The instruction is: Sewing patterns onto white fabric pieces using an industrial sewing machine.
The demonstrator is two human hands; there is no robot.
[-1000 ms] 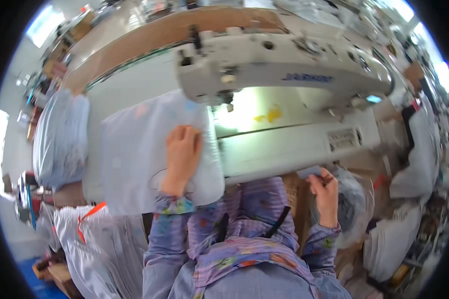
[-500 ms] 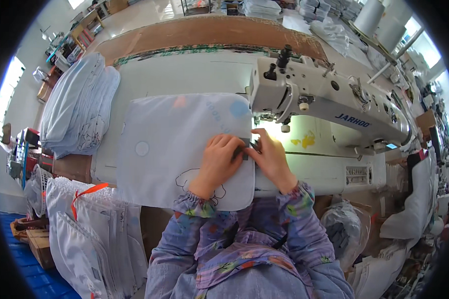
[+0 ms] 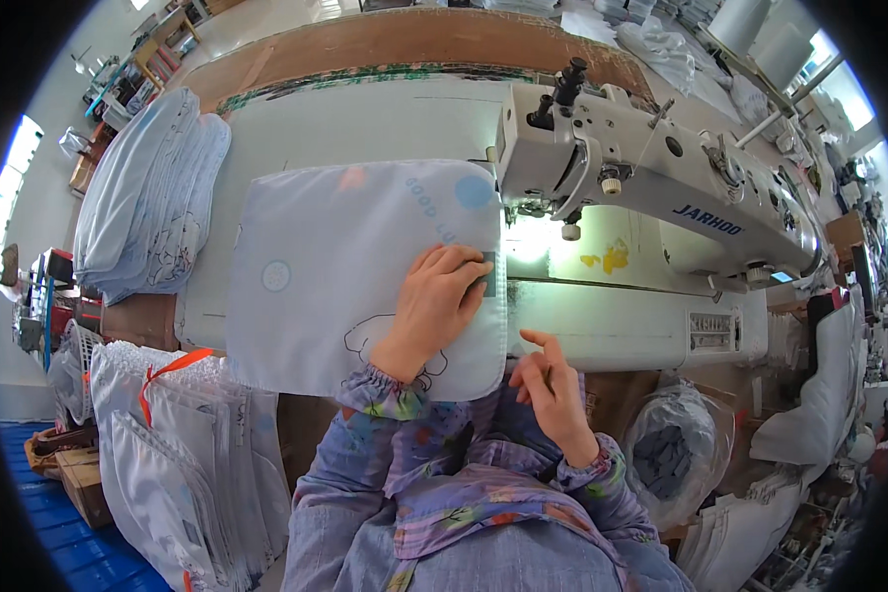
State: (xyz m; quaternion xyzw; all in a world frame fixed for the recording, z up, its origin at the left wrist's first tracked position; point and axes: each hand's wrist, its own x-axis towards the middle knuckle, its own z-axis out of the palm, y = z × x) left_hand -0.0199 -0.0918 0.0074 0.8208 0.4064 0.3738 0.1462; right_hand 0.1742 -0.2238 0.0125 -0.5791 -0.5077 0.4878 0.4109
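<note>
A white cloth panel (image 3: pixel 316 247) with rounded corners and pale prints lies flat on the sewing table, its right edge beside the sewing machine's needle area. My left hand (image 3: pixel 432 308) rests on the panel near that edge, fingers and thumb closed together on a small dark grey label (image 3: pixel 489 276); part of the label is under the fingertips. Off the cloth, at the table's front edge, my right hand (image 3: pixel 558 400) is raised with its index finger stretched out and the other fingers loosely bent. I see nothing held in it.
The lit sewing machine (image 3: pixel 661 178) stands at the right. A stack of cloth panels (image 3: pixel 148 197) lies at the left; more panels (image 3: pixel 187 464) hang below it. A clear plastic bag (image 3: pixel 671 449) of grey pieces sits by my right side.
My right hand has left the label and drawn back toward me, to the lower right. My left hand stays at the label, its fingers now further over it.
</note>
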